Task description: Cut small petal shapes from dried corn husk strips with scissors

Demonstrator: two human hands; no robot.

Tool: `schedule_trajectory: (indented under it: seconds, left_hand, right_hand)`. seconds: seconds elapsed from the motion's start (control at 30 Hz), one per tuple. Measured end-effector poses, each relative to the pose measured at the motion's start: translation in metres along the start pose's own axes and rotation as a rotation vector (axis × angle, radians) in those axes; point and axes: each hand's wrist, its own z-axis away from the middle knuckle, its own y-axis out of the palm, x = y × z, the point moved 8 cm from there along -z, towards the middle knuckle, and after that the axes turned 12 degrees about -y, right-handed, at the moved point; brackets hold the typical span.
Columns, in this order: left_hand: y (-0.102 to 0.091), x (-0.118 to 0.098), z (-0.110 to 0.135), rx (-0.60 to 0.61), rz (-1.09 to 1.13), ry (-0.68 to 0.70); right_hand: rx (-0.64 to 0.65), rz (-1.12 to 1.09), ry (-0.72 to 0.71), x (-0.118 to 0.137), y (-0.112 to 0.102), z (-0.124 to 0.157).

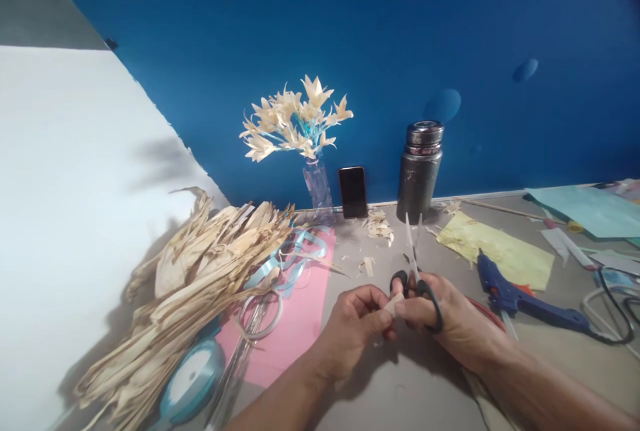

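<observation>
Between thumb and fingers, my left hand [357,324] pinches a small pale piece of corn husk [393,303]. My right hand [445,314] has black-handled scissors [411,251] hooked on its fingers, blades parted and pointing away from me. The right thumb and fingertips also touch the husk piece. Just beyond the hands, a few husk scraps [369,265] lie on the grey table. A pile of dried corn husks [200,277] spreads to the left. At the back, pale husk flowers [295,117] stand in a clear bottle [319,187].
A blue glue gun [520,297] lies right of my hands, near yellow paper [500,251]. A metal flask [420,171] and a phone [353,192] stand against the blue wall. Pink paper [300,324], wires [240,364], a tape ring [277,325] and a ribbon spool [193,377] lie left.
</observation>
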Motion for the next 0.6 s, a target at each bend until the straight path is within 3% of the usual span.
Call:
schedule_trajectory:
  seconds: [0.07, 0.2, 0.3, 0.43, 0.6]
  left_hand:
    - [0.003, -0.001, 0.001, 0.024, 0.010, 0.006]
    - [-0.001, -0.002, 0.003, -0.006, 0.073, 0.015]
    - [-0.006, -0.003, 0.003, -0.034, 0.108, 0.021]
    - [-0.005, -0.003, 0.004, -0.049, 0.050, 0.013]
    - [-0.001, -0.002, 0.005, -0.060, -0.009, 0.008]
  right_hand:
    - [-0.012, -0.188, 0.007, -0.004, -0.003, 0.000]
    - [-0.177, -0.380, -0.007, -0.006, -0.024, -0.002]
    - [-0.214, -0.212, -0.048, -0.001, -0.032, -0.003]
    - [-0.173, 0.188, 0.000, -0.002, -0.022, 0.003]
    - [-0.131, 0.291, 0.051, -0.005, -0.011, 0.007]
